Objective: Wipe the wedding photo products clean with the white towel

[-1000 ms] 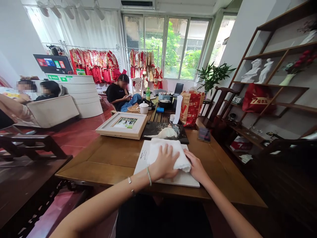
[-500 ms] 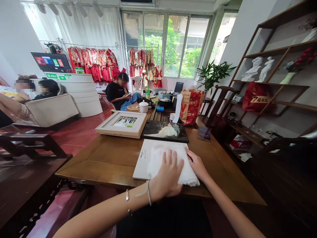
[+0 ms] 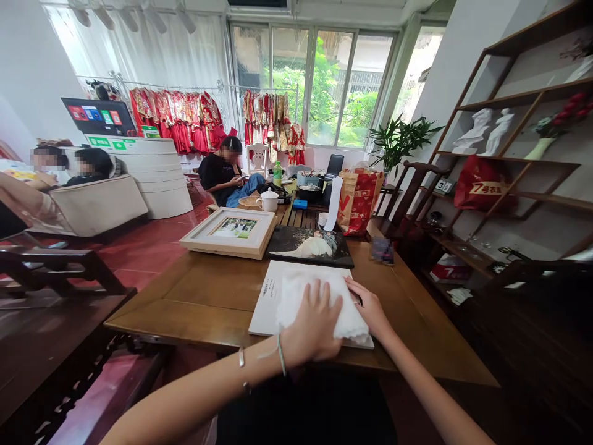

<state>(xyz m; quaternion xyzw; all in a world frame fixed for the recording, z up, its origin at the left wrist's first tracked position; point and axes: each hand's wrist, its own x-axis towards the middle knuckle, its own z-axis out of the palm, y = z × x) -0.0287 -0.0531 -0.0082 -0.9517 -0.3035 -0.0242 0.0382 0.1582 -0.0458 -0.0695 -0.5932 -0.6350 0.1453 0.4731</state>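
Note:
A flat white board (image 3: pixel 260 315) with small dark print along its left side lies near the table's front edge. Over most of it is spread a white cloth (image 3: pixel 291 296), thin and wrinkled at its lower right. My left hand (image 3: pixel 319 318) presses flat on the cloth, fingers spread and pointing away from me. At the board's right edge, my right hand (image 3: pixel 369 306) grips the side with bent fingers; its thumb is hard to make out. Just beyond the board lie a dark photo panel (image 3: pixel 340 256) and a pale wooden picture frame (image 3: pixel 259 245).
The brown wooden table (image 3: pixel 199 303) also carries a phone-sized object (image 3: pixel 382 251), a red paper bag (image 3: pixel 364 201), a white lidded cup (image 3: pixel 269 200) and a blue box (image 3: pixel 300 204). A person (image 3: pixel 222 170) sits across. Shelves (image 3: pixel 551 162) stand at right.
My left hand has shifted very slightly on the cloth, and the cloth's lower right edge has moved a little. My right hand stays at the board's edge.

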